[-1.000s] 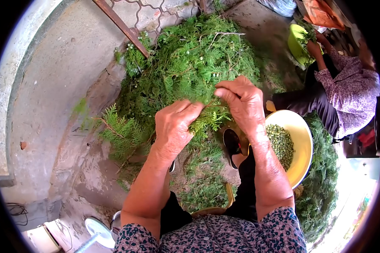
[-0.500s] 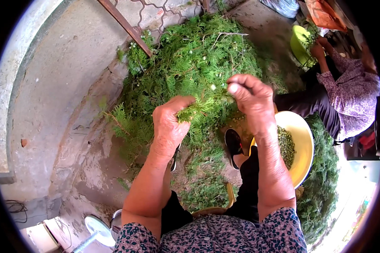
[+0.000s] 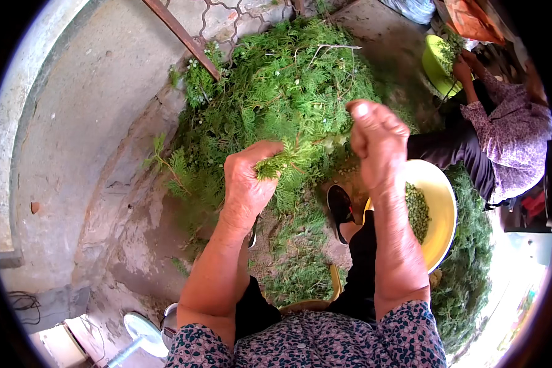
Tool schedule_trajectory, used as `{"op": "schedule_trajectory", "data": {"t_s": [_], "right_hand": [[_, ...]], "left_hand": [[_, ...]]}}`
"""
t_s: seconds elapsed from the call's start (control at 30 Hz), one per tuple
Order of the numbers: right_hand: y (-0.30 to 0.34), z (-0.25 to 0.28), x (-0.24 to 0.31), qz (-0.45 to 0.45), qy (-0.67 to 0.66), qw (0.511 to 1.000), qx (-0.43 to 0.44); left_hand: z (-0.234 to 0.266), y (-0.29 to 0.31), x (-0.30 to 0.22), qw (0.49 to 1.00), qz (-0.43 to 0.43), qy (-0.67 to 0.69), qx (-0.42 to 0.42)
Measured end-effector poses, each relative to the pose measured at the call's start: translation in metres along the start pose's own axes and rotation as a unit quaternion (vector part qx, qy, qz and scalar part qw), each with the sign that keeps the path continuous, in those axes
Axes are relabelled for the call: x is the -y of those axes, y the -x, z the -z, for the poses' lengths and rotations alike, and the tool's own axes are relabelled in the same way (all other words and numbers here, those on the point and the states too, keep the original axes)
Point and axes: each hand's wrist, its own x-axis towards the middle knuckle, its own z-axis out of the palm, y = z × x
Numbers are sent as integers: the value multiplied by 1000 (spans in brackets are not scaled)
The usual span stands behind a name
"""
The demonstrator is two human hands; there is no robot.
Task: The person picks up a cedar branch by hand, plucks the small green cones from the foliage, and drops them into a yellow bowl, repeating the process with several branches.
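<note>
My left hand (image 3: pixel 246 181) is closed around a green arborvitae sprig (image 3: pixel 277 162), whose scaly tips stick out to the right of the fist. To the right and a little higher, my right hand (image 3: pixel 380 138) has its fingers curled in with the thumb on top. What those fingers hold, if anything, is hidden. Beyond both hands spreads a big heap of cut arborvitae branches (image 3: pixel 288 92) dotted with pale cones. Below my right wrist stands a yellow basin (image 3: pixel 440 214), and small green cones (image 3: pixel 417 211) lie in it.
At the right, another person (image 3: pixel 515 135) sits handling a sprig over a lime-green basin (image 3: pixel 434 64). More cut greenery (image 3: pixel 469 270) lies behind the yellow basin. A wooden bar (image 3: pixel 184 40) slants in at the far left. A round white stand (image 3: pixel 144 334) is at the lower left.
My right hand has moved slightly up and right, away from the sprig, and its fingers have curled in. My left hand keeps its hold in nearly the same place.
</note>
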Motion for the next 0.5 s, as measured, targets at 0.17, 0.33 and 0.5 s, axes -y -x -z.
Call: {"op": "schedule_trajectory", "data": {"t_s": [0.17, 0.33, 0.5], "right_hand": [[-6, 6, -5, -22, -277, 954, 109], [-5, 5, -10, -37, -207, 970, 124], [3, -6, -14, 237, 165, 948, 135]], "left_hand": [[4, 6, 12, 990, 123, 53, -40], [3, 4, 19, 988, 136, 56, -46], [2, 3, 13, 988, 143, 45, -27]]}}
